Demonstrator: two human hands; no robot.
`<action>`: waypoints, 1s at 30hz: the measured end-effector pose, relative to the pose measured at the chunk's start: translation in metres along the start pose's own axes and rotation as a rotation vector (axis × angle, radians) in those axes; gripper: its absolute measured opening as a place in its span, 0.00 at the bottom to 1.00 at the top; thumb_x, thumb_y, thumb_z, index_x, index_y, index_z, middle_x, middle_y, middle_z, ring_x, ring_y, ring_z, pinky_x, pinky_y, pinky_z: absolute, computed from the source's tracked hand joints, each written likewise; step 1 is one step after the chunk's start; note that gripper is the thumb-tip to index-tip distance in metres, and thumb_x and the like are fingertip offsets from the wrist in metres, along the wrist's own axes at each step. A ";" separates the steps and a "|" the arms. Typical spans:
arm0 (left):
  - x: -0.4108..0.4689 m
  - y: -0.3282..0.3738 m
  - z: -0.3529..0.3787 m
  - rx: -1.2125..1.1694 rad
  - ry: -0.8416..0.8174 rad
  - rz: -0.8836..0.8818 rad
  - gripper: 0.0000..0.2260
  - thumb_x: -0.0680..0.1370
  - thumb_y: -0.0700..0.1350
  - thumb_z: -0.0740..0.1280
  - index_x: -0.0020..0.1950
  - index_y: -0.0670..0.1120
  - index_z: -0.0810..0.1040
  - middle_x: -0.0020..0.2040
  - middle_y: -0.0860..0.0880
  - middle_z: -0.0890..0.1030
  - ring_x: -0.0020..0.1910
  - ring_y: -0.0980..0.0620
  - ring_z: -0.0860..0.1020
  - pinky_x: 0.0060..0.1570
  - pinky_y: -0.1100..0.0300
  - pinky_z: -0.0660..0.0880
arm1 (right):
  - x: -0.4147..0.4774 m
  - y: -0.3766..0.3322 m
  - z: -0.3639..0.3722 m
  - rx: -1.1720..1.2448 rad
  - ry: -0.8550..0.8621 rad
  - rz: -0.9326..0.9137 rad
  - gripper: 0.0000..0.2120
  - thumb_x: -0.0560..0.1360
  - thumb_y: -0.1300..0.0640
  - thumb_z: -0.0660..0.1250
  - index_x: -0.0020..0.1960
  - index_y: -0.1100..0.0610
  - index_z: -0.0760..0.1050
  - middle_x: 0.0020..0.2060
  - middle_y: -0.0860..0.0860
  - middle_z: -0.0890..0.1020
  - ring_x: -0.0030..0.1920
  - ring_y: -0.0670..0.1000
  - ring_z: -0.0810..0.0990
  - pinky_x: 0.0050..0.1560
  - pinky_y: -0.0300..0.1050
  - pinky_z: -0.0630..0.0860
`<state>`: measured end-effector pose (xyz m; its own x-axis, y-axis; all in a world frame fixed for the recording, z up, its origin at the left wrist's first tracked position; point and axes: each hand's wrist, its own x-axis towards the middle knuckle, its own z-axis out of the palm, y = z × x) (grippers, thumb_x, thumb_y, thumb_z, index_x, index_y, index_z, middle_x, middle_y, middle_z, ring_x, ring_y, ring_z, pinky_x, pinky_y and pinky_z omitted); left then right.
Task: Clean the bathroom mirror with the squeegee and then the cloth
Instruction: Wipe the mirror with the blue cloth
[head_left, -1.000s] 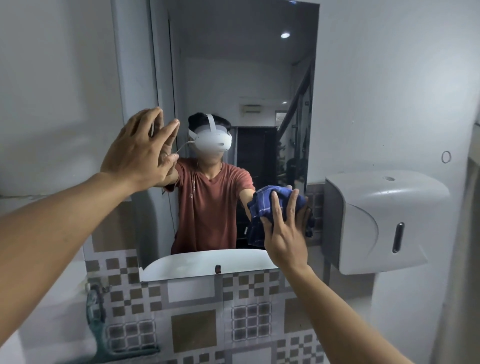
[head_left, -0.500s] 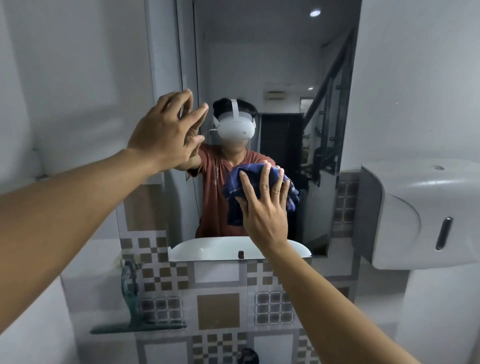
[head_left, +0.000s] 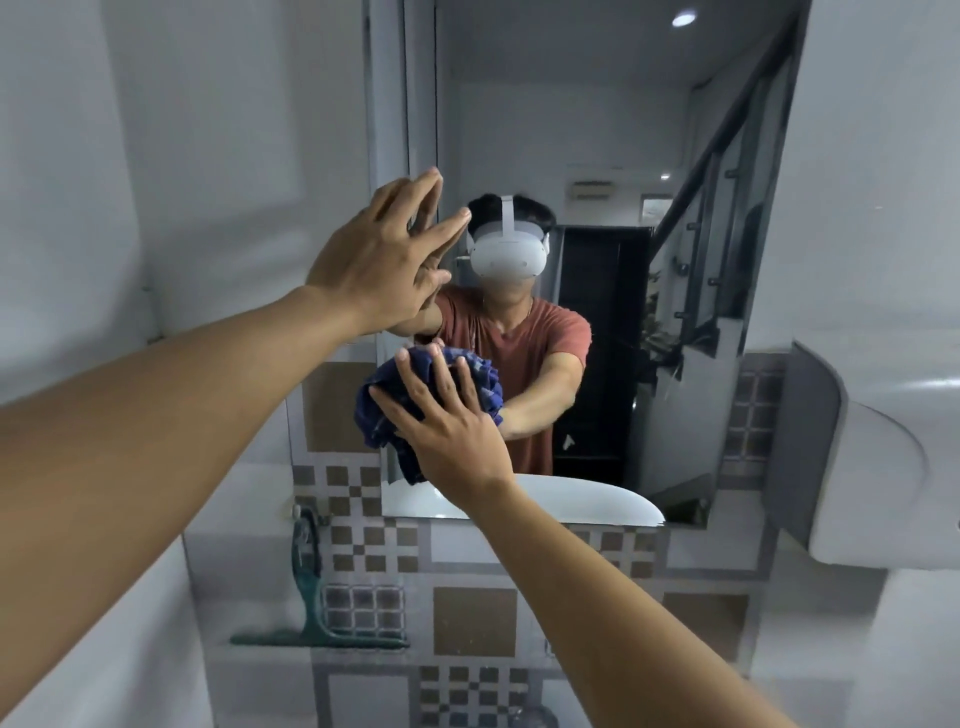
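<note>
Head view, items as we find them. Item one: cloth (head_left: 382, 415), dark blue with a faint check, bunched into a wad and flat against the mirror (head_left: 597, 130) at about 7 o'clock on the pane, just above the lower edge. We judge it soft, light and limp. It will fold over on itself and trail a loose corner, one of which hangs below the wad, so it is best taken across the middle of the bunch with the whole palm behind it rather than by an edge. Item two: right hand (head_left: 447, 441), fingers straight and splayed over the back of the cloth, pressing it to the glass without curling round it. Item three: left hand (head_left: 379, 265), holding nothing, fingers straight, laid against the mirror's left border at about 9 o'clock, apparently as a brace. Item four: the mirror itself, which we judge rigid, smooth and breakable, suited to even pressure and no knocks. Item five: squeegee (head_left: 310, 608), green, standing blade-down on the ledge at 7 o'clock in view, well apart from both hands. Item six: white wall dispenser (head_left: 872, 467) at 3 o'clock.
</note>
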<state>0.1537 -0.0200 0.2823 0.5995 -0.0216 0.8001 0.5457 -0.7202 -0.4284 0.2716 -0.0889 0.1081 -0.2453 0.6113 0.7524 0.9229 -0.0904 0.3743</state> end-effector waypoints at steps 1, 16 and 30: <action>0.000 0.000 0.000 0.006 -0.001 0.001 0.29 0.79 0.54 0.66 0.79 0.52 0.65 0.79 0.39 0.60 0.75 0.37 0.62 0.61 0.40 0.77 | -0.005 -0.002 0.003 0.007 -0.009 -0.031 0.24 0.82 0.55 0.55 0.78 0.50 0.65 0.80 0.58 0.59 0.79 0.67 0.53 0.78 0.66 0.49; -0.051 0.026 0.020 -0.063 -0.047 -0.062 0.33 0.78 0.54 0.67 0.80 0.47 0.60 0.78 0.37 0.59 0.76 0.36 0.60 0.73 0.41 0.66 | -0.089 0.053 -0.010 -0.100 -0.015 0.101 0.25 0.84 0.50 0.60 0.80 0.47 0.61 0.81 0.58 0.55 0.80 0.66 0.50 0.78 0.65 0.52; -0.059 0.037 0.022 -0.123 -0.106 -0.084 0.37 0.74 0.53 0.74 0.80 0.49 0.61 0.79 0.37 0.59 0.77 0.33 0.59 0.71 0.36 0.67 | -0.114 0.128 -0.052 -0.142 0.011 0.350 0.25 0.84 0.42 0.55 0.80 0.46 0.61 0.81 0.58 0.53 0.80 0.61 0.42 0.80 0.63 0.47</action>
<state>0.1515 -0.0299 0.2102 0.6169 0.1103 0.7793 0.5245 -0.7958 -0.3026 0.4021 -0.2112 0.0982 0.0742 0.5157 0.8536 0.9014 -0.4008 0.1638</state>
